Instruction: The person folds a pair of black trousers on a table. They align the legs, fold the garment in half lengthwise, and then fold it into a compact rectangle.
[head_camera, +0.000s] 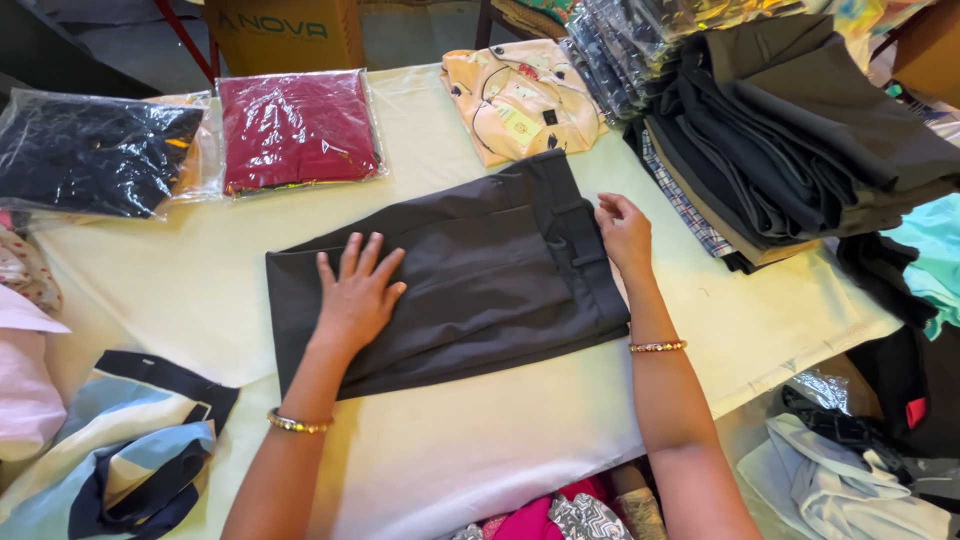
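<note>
Folded trousers (470, 280), long axis 8-to-2 o'clock: left hand (357, 295) lay flat, released, mid-cloth; right hand (625, 235), released, touched the waistband at 3 o'clock.

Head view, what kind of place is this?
Likely a garment packing or sorting workroom: bagged clothes lie on the table, a trouser stack stands nearby, and both hands press folded trousers flat.

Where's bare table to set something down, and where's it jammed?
Free: the strip of table along the near edge below the folded dark trousers; the patch between the trousers and the bagged maroon garment; the strip right of the right hand, beside the stack of dark garments. Crowded: the far right with that stack, and the left edge. The left hand presses flat on the trousers.
</note>
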